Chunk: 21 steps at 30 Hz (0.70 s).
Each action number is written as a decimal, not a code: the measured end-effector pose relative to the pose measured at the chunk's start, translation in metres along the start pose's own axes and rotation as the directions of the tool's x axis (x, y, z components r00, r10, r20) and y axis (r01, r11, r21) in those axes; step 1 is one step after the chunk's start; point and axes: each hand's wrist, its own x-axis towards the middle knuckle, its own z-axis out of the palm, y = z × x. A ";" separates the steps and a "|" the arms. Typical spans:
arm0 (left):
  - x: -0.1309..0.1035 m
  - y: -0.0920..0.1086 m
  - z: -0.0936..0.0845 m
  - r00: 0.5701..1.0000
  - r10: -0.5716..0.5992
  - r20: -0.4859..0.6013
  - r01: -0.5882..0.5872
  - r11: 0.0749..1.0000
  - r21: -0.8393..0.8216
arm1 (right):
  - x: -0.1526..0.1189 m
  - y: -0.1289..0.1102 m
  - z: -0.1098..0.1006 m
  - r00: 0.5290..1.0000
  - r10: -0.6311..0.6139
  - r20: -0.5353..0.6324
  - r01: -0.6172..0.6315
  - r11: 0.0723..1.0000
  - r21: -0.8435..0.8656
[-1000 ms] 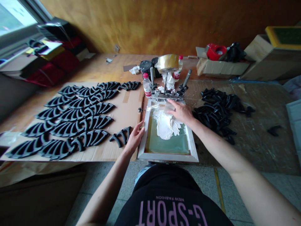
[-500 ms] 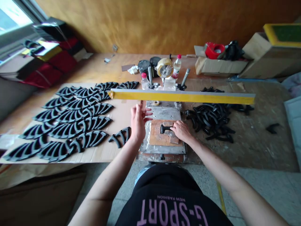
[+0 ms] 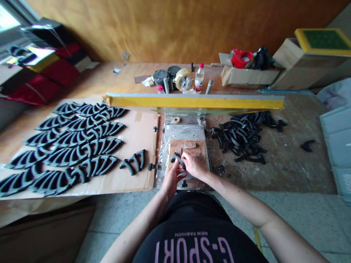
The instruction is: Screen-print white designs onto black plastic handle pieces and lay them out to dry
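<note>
A curved black plastic handle [image 3: 174, 157] is held in front of me, above the near part of the wooden block [image 3: 201, 150]. My right hand [image 3: 194, 166] grips it from the right, fingers closed round its bent part. From below, my left hand [image 3: 172, 178] has its thumb and fingers closed on the same handle. The metal base plate [image 3: 183, 129] lies under the block. Raised across the station is a long yellow-edged frame [image 3: 197, 101], seen nearly edge-on. Part of the handle is hidden by my fingers.
Rows of black handles [image 3: 65, 157] lie on cardboard [image 3: 145, 137] at left, several loose ones nearest me. A jumbled pile of handles [image 3: 241, 135] is at right. Behind stand a tape roll [image 3: 184, 79], a bottle [image 3: 199, 77], dark jars [image 3: 160, 77] and an open carton [image 3: 251, 77].
My right hand has lifted the handle off the block and drawn it toward me, turning it. My left hand, open before, has come down and right to take hold of it.
</note>
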 end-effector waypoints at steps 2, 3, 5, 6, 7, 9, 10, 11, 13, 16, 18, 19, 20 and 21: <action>0.000 -0.001 -0.005 0.998 0.017 -0.062 -0.015 1.000 0.025 | 0.004 0.000 -0.013 0.995 -0.081 0.064 0.074 0.992 0.106; 0.000 -0.001 -0.009 0.995 0.039 -0.088 -0.034 0.998 0.053 | 0.007 0.005 -0.023 0.988 -0.127 0.086 0.117 0.986 0.117; -0.001 0.005 -0.024 0.982 0.141 -0.127 -0.124 0.984 0.131 | 0.015 0.031 -0.048 0.986 -0.158 0.054 0.158 0.987 -0.002; -0.001 0.010 -0.036 0.964 0.215 -0.158 -0.186 0.966 0.177 | 0.019 0.051 -0.062 0.994 -0.104 -0.022 0.100 0.985 -0.141; 0.000 0.016 -0.051 0.935 0.289 -0.205 -0.242 0.943 0.229 | 0.022 0.076 -0.076 0.993 -0.016 -0.120 -0.020 0.957 -0.288; 0.000 0.030 -0.090 0.847 0.411 -0.337 -0.281 0.885 0.372 | 0.026 0.131 -0.100 0.957 0.135 -0.257 -0.240 0.867 -0.437; 0.000 0.036 -0.112 0.794 0.449 -0.410 -0.245 0.854 0.460 | 0.026 0.158 -0.107 0.941 0.179 -0.286 -0.298 0.838 -0.457; -0.001 0.042 -0.135 0.743 0.471 -0.475 -0.177 0.823 0.539 | 0.024 0.182 -0.112 0.920 0.247 -0.305 -0.377 0.769 -0.515; -0.002 0.051 -0.176 0.669 0.480 -0.567 -0.007 0.767 0.641 | 0.018 0.217 -0.115 0.918 0.303 -0.255 -0.396 0.703 -0.591; 0.003 0.059 -0.212 0.622 0.455 -0.637 0.167 0.718 0.676 | 0.012 0.233 -0.112 0.899 0.303 -0.317 -0.437 0.679 -0.590; 0.010 0.062 -0.219 0.610 0.455 -0.649 0.250 0.666 0.703 | 0.012 0.223 -0.110 0.830 0.307 -0.465 -0.528 0.701 -0.480; 0.015 0.064 -0.219 0.610 0.459 -0.646 0.284 0.635 0.719 | 0.014 0.213 -0.110 0.788 0.322 -0.525 -0.559 0.731 -0.391; 0.019 0.066 -0.217 0.613 0.463 -0.640 0.312 0.602 0.735 | 0.015 0.202 -0.109 0.760 0.336 -0.556 -0.556 0.779 -0.289; 0.023 0.067 -0.215 0.620 0.466 -0.631 0.337 0.568 0.751 | 0.016 0.188 -0.108 0.760 0.343 -0.551 -0.514 0.837 -0.187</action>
